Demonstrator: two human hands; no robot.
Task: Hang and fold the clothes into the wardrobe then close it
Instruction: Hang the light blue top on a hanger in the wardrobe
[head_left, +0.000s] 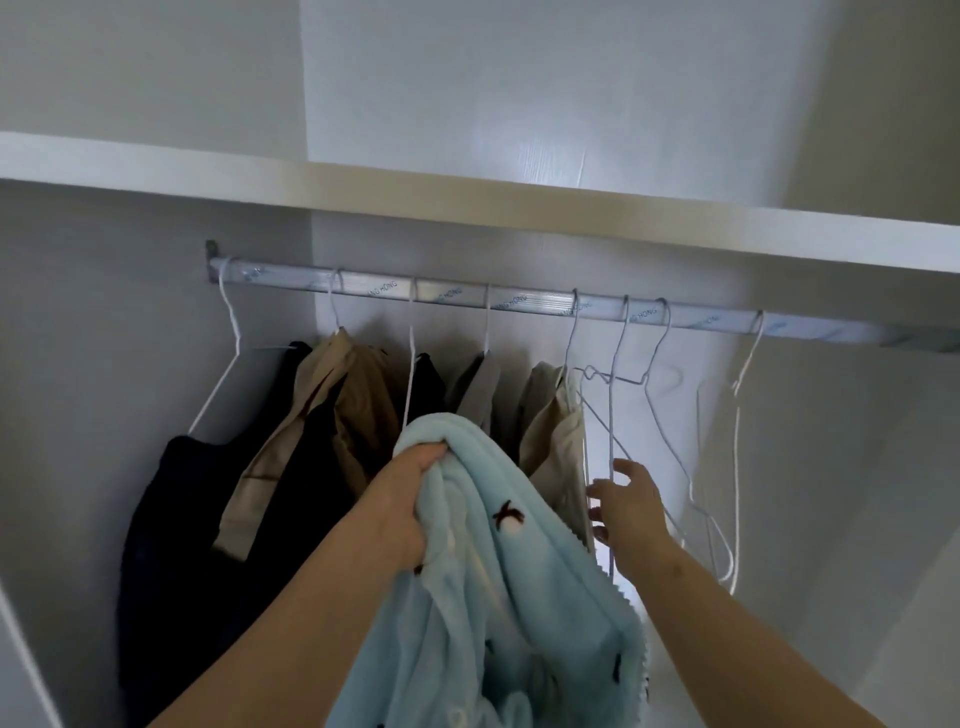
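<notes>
The blue fleece garment (498, 597) is held bunched in the left grip (410, 499), and the empty wire hanger (611, 426), hung vertically, is found at twelve o'clock of the nearer, wide-spread right grip (631, 512).

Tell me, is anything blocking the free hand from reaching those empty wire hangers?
Nothing visible does. The right hand, spread open, is at the nearest empty white wire hanger on the metal rail. The hanging beige garment is just left of it, and the left hand grips the light blue fleece garment further left.
</notes>
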